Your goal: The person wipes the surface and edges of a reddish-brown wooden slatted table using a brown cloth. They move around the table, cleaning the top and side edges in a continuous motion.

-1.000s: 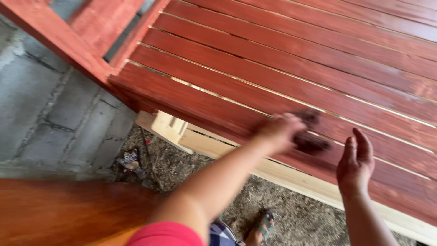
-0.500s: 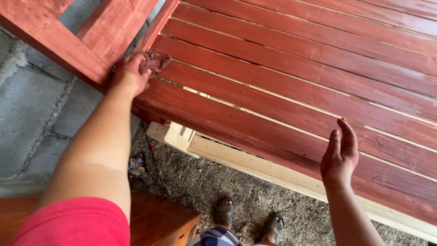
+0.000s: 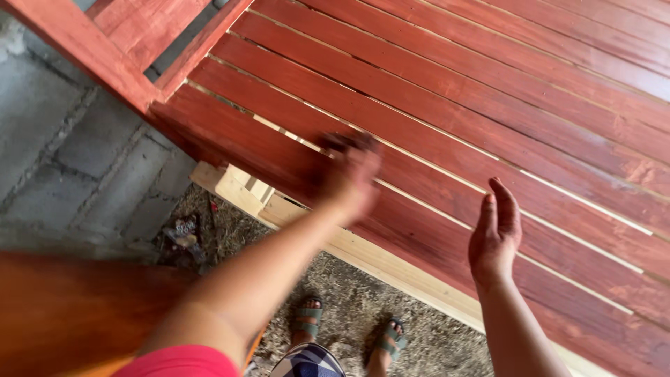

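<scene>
A small dark pad (image 3: pixel 347 142), perhaps a rag or a piece of sandpaper, lies pressed flat against a red-stained wooden slat (image 3: pixel 293 150) near the front edge of a slatted wooden platform (image 3: pixel 530 91). The left hand (image 3: pixel 351 178) lies on top of it, blurred with motion; the pad shows only as a dark edge past the fingertips, under the fingers rather than pinched between them. How tightly the fingers curl cannot be told through the blur. The right hand (image 3: pixel 495 234) hovers above the front slats, well apart from the pad, fingers straight and together, palm turned sideways, holding nothing.

Pale gaps run between the slats, and an unstained light timber frame (image 3: pixel 363 248) shows below the front edge. Beneath it lie gravel ground (image 3: pixel 349 307) and the person's sandalled feet (image 3: pixel 310 322). A grey block wall (image 3: pixel 63 139) stands at left.

Judged risks: the pad could slide out from under the flat fingers and drop through a gap or over the edge. Bare fingertips could catch on a slat edge and pick up a splinter.
</scene>
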The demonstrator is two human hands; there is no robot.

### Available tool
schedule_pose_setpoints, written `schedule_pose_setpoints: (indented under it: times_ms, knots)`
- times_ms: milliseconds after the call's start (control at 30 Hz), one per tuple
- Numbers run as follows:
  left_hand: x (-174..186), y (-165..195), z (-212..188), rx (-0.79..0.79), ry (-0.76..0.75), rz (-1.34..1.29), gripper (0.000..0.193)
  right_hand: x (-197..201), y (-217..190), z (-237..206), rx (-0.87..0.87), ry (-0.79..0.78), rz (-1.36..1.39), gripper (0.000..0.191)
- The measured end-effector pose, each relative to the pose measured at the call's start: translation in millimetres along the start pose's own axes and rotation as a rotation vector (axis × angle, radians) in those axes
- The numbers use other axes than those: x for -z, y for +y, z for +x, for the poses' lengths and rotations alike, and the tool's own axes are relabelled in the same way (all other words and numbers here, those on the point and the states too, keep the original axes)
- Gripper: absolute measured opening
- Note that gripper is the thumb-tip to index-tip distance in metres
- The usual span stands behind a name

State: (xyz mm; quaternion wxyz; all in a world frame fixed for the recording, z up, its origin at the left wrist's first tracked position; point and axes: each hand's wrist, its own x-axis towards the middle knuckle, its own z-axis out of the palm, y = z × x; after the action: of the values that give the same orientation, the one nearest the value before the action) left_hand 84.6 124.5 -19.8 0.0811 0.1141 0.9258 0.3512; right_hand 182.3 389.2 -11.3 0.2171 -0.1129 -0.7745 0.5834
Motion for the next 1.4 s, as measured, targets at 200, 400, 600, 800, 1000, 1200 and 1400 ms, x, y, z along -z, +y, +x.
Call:
schedule_pose_setpoints:
  times_ms: [200, 400, 600, 800, 1000, 1200, 1400]
  knots:
    - [-137, 162, -32, -0.368, -0.209, 0.251, 0.023, 48, 5, 22, 0.017, -0.061, 0.211, 0.033]
    - [-144, 148, -20, -0.501, -0.173, 0.315, 0.040, 48, -5, 49, -0.010, -0.094, -0.002, 0.034]
    - [5, 3, -12, -0.144, 0.584, 0.146, 0.046, -27, -6, 65, 0.013, -0.283, 0.180, 0.034]
    - [119, -61, -46, 0.368, 0.860, -0.305, 0.041, -160, -45, 60, 0.073, -0.506, 0.089, 0.038]
    - [126, -99, -29, 0.278, 0.930, 0.113, 0.033, -281, -93, 48, 0.237, -0.715, -0.180, 0.040]
    - [208, -202, -17, 0.421, 1.112, -0.533, 0.018, -365, -111, 41, 0.278, -0.782, -0.221, 0.040]
    - [213, -312, -91, 0.280, 1.358, -1.729, 0.029, -415, -99, 44, 0.400, -0.791, -0.237, 0.041]
